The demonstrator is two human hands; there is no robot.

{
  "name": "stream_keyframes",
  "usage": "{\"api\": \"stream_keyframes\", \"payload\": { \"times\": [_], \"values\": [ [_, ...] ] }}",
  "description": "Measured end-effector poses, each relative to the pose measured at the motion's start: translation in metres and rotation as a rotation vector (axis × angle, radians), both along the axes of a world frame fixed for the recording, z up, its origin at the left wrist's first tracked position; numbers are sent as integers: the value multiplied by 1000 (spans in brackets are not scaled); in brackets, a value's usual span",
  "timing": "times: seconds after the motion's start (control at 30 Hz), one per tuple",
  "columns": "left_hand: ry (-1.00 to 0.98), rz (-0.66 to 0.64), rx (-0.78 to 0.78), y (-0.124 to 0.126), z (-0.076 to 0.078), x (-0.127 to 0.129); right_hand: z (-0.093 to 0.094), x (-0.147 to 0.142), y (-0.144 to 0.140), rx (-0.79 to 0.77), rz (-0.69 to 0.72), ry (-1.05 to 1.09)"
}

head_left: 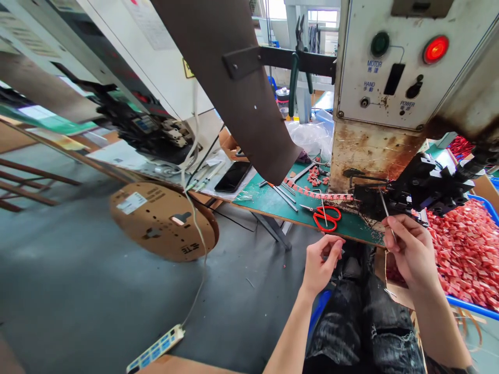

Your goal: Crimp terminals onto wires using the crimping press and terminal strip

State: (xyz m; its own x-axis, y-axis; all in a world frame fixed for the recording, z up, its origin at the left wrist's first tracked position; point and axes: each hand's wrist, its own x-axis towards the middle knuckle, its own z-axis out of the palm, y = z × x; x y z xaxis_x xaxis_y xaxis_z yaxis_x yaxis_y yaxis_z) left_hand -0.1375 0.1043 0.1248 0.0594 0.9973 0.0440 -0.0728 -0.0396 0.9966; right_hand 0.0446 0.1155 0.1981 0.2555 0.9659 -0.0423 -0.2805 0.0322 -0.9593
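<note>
My right hand [411, 249] pinches a thin metal rod [384, 204]. Its upper end reaches the black metal head [370, 200] of the machine; whether it touches is hard to tell. My left hand [323, 262] is closed with thumb and fingertips together, just off the table's front edge. Anything tiny between those fingertips cannot be made out. Beyond it, red-handled scissors [326, 218] lie on the green table top, with a bent metal key lying across them. A strip of small pink pieces [317, 194] runs along the table into the machine head.
At right, a blue bin [473, 310] holds many pink pieces [463, 254]. The machine's control panel [413, 72] has a lit red button. Pliers [297, 67] hang on a black bracket. Metal rods [284, 196] and a phone [233, 176] lie left; a cardboard reel [163, 221] is below.
</note>
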Motion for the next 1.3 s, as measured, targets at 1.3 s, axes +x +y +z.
{"api": "stream_keyframes", "payload": {
  "times": [1.3],
  "values": [
    [1295, -1, -37, 64, 31, -7, -47, -37, -1, 156, 13, -1141]
  ]
}}
